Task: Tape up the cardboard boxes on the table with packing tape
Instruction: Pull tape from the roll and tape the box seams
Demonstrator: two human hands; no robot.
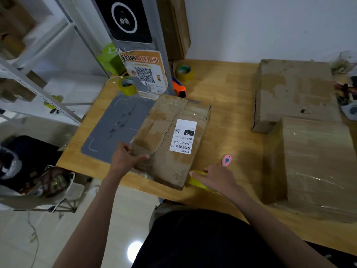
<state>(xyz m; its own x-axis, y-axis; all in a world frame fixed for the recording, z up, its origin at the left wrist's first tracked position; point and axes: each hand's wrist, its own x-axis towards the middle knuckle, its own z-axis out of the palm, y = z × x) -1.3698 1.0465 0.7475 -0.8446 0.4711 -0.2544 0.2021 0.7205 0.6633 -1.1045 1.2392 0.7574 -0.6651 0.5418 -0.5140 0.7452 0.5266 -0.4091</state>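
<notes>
With the left hand point(124, 157) gripping the labelled box point(170, 140) at the table's point(228, 89) near edge and the right hand point(214, 176) pinching yellow tape point(197, 180) beside it, the strip could wrinkle or self-stick if the box shifts.

Wooden table point(228, 89) with cardboard boxes point(170, 140), tape rolls point(184, 72) (yellowish), grey mat point(116, 124)

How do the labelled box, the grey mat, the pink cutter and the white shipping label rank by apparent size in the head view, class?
1. Labelled box and grey mat: look alike, and the box hides part of the mat, so unranked.
2. White shipping label.
3. Pink cutter.
</notes>
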